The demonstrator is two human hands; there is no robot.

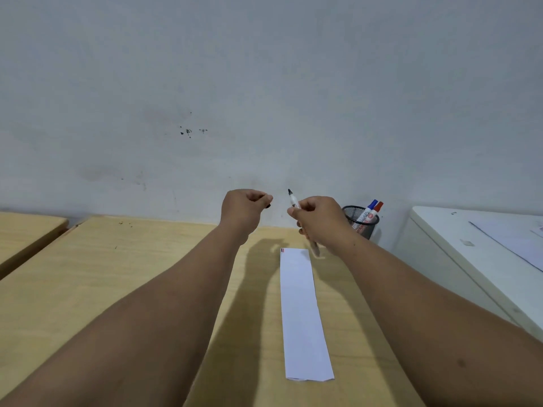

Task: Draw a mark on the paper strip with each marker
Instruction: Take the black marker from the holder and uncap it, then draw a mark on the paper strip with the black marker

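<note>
A long white paper strip (302, 312) lies on the wooden table (117, 274), with small red and dark marks at its far left corner. My right hand (320, 221) is raised above the strip's far end and grips an uncapped black marker (293, 201), tip pointing up. My left hand (246, 210) is closed beside it; a black cap (268, 205) just shows at its fingertips. A blue marker (368, 211) and a red marker (375, 211) stand in a black mesh cup (363, 223) at the back right.
A grey wall rises right behind the table. A white cabinet (470, 259) with papers on top stands to the right of the table. A second wooden table (26, 233) is at the far left.
</note>
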